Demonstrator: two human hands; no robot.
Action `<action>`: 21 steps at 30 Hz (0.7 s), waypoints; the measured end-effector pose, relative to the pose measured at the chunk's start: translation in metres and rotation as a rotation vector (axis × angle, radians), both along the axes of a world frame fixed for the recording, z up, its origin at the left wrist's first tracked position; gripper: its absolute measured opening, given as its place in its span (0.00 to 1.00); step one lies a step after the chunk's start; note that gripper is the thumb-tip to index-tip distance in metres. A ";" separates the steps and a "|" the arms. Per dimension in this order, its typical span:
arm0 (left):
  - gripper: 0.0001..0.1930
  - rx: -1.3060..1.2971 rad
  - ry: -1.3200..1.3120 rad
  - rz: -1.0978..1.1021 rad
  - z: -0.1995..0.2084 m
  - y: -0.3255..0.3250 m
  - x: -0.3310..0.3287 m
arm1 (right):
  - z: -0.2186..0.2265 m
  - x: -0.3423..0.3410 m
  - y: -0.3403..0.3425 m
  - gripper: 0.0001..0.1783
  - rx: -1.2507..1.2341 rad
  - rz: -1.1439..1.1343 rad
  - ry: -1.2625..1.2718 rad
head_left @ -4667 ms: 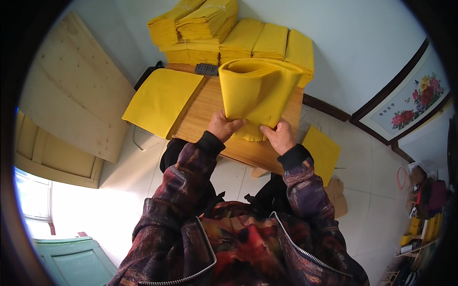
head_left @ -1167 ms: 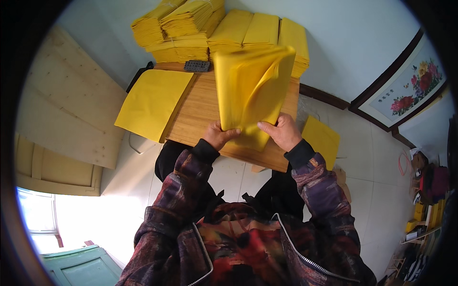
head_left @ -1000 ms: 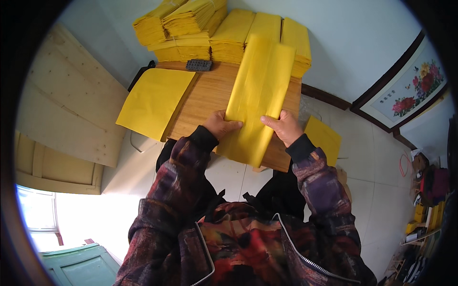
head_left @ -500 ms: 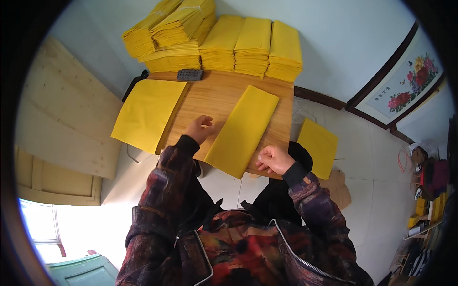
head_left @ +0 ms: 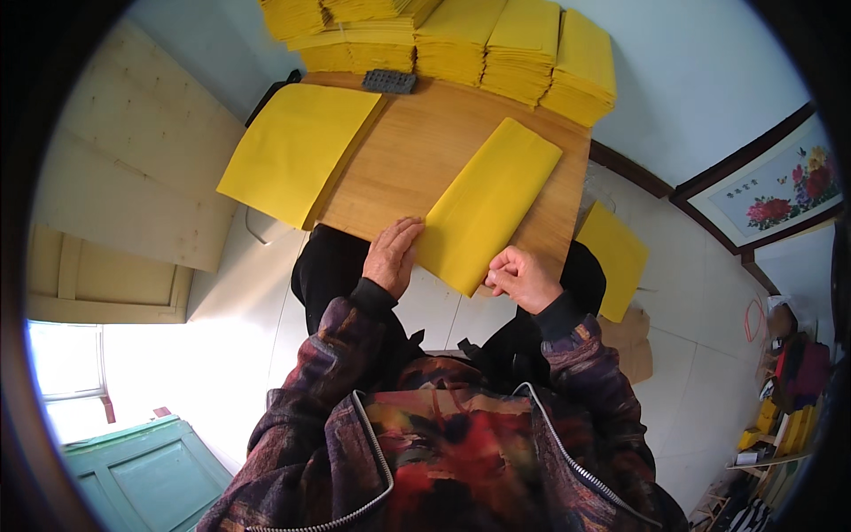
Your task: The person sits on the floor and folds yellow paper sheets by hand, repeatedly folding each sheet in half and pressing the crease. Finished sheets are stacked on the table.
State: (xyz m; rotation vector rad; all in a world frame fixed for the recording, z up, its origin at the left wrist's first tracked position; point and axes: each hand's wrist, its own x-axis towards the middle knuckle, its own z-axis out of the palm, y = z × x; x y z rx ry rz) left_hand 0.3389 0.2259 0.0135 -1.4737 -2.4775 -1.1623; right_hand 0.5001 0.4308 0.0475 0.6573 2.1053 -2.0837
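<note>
A long folded yellow sheet (head_left: 498, 199), felt-like or paper-like, lies slanted on the wooden table, its near end sticking out over the front edge. My left hand (head_left: 393, 255) rests against its near left side, fingers stretched and lying together, holding nothing. At the near right edge of the sheet, my right hand (head_left: 525, 280) is closed, thumb and curled fingers pinched at the border. Its fingertips are partly hidden. To the left lies a wider stack of yellow sheets (head_left: 297, 151), part of it past the table's front edge.
Tall piles of folded yellow sheets (head_left: 519, 49) line the back of the wooden table (head_left: 412, 146). A dark grey textured block (head_left: 389, 82) sits before them. More yellow sheets (head_left: 612, 257) stand low beyond my right knee. A pale wooden board (head_left: 142, 151) leans at left.
My view has tipped down, so the table appears higher. My left hand has moved toward me to the sheet's near left side; my right hand has come in to its right edge.
</note>
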 end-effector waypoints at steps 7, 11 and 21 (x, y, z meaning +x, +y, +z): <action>0.19 -0.016 -0.034 0.029 -0.006 -0.004 0.004 | 0.004 -0.003 -0.006 0.05 0.028 -0.011 0.000; 0.18 0.042 -0.019 0.004 -0.004 -0.003 0.000 | -0.007 -0.004 -0.006 0.06 0.019 0.000 -0.008; 0.22 -0.227 0.194 -0.122 0.023 0.032 0.037 | -0.007 -0.005 0.001 0.08 0.043 0.064 0.065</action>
